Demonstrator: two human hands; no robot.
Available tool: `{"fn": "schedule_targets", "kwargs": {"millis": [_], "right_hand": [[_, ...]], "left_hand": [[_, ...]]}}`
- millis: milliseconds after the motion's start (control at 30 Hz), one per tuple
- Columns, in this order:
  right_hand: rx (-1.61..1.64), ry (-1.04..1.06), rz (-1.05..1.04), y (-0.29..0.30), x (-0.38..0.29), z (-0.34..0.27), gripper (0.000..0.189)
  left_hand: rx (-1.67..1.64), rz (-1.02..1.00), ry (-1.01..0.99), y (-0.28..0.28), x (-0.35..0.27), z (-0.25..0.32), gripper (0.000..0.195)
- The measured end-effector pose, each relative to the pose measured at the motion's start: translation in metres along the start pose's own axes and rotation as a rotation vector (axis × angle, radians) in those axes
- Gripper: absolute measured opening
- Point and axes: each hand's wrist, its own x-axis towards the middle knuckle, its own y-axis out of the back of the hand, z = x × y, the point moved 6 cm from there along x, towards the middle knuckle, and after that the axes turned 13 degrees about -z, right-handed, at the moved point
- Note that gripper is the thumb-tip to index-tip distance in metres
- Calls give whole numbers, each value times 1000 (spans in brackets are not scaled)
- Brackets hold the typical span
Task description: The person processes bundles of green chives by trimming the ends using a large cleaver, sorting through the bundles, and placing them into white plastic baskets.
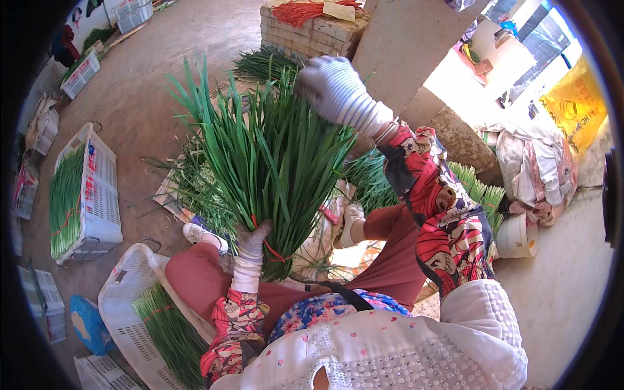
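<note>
A large bunch of flat green leaves, probably garlic chives, stands fanned out in front of my lap. Near its lower end a red tie goes round it. My left hand, in a knitted glove, grips the bunch at its lower left side by the tie. At the upper right leaf tips is my right hand, in a striped glove with curled fingers. Its fingertips are dark and blurred, so whether they pinch any leaves cannot be seen.
At my left, a white plastic crate holds tied green bunches; another crate stands beyond. Loose trimmings lie on the floor ahead. A red-handled tool lies by my right foot. Red ties top a block; bunches stand right.
</note>
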Motion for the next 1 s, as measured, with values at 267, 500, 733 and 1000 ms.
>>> {"fn": "schedule_targets", "kwargs": {"millis": [267, 500, 733, 1000], "right_hand": [[1061, -340, 660, 30, -61, 102, 27], [828, -238, 223, -26, -106, 38, 19], [212, -23, -34, -46, -68, -51, 18], [1433, -489, 513, -52, -72, 73, 24]], "left_hand": [[-115, 38, -8, 15, 1, -20, 47], [-310, 79, -47, 32, 0, -36, 52], [-331, 103, 46, 26, 2, -32, 58], [-328, 190, -33, 21, 1, -23, 39]]}}
